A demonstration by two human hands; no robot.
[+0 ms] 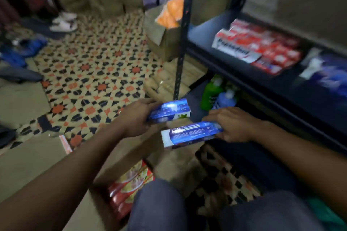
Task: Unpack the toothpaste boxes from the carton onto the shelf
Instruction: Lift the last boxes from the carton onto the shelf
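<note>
My left hand (134, 118) grips a blue toothpaste box (170, 111) by its left end. My right hand (234, 124) holds a second blue toothpaste box (189, 134) by its right end, slightly lower. Both boxes hover above the open brown carton (131, 155), where red boxes (129, 185) lie near my knee. The black metal shelf (216, 56) stands to the right. Stacked red toothpaste boxes (262, 47) and some blue boxes (326, 75) lie on its upper board.
Green and blue bottles (217, 95) stand on the lower shelf level. A shelf post (182, 43) rises just beyond the hands. A carton with an orange bag (169, 24) sits behind it. Patterned floor tiles (90, 65) spread left; brown boxes and white shoes (63, 22) lie farther back.
</note>
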